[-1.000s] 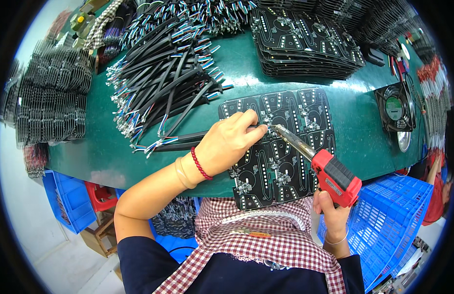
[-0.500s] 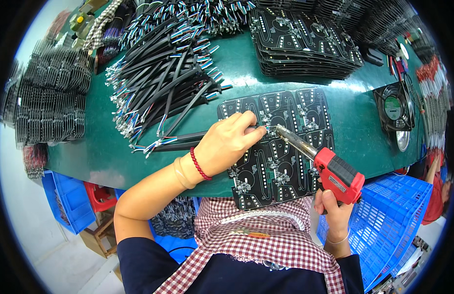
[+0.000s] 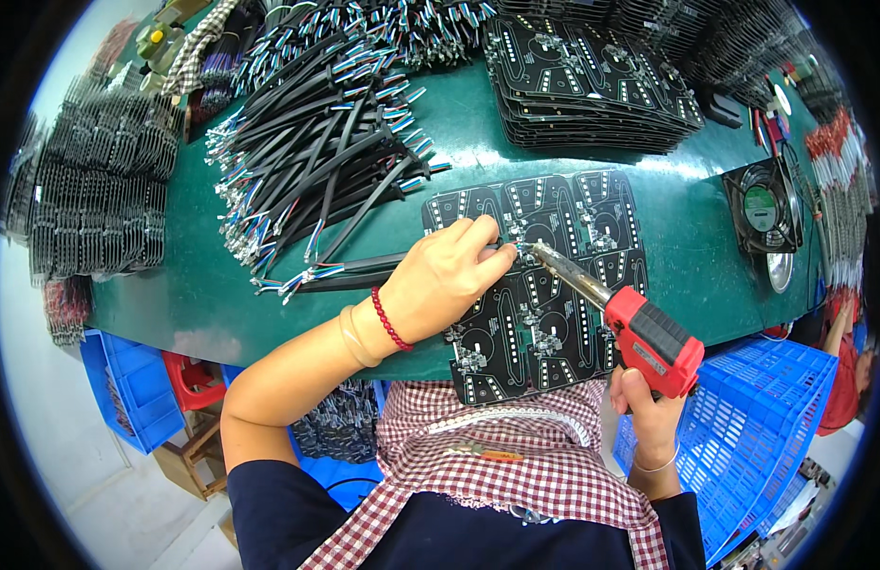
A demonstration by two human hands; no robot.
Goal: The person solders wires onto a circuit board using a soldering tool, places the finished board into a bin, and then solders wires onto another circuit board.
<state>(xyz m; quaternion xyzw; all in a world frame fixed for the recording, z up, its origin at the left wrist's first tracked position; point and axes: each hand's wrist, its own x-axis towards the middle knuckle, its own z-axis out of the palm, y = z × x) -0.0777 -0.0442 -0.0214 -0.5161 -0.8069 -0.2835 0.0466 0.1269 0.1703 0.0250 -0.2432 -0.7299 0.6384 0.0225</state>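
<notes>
A black panel of joined circuit boards lies at the table's front edge. My left hand rests over its left part, thumb and fingertips pinched on the end of a black-sleeved wire cable. The cable's other end, with coloured wires and white plugs, trails left on the table. In my right hand is a red and black soldering gun, gripped by its handle. Its metal tip reaches the board just right of my left fingertips, at the wire ends. The exact contact there is too small to make out.
A heap of black cables lies back left, and stacked circuit boards stand at the back. A small fan is at the right. Below the table edge are a blue crate and a blue bin.
The soldering gun's body has shifted very slightly to the left, while its tip stays at nearly the same spot. My left hand is almost unmoved.
</notes>
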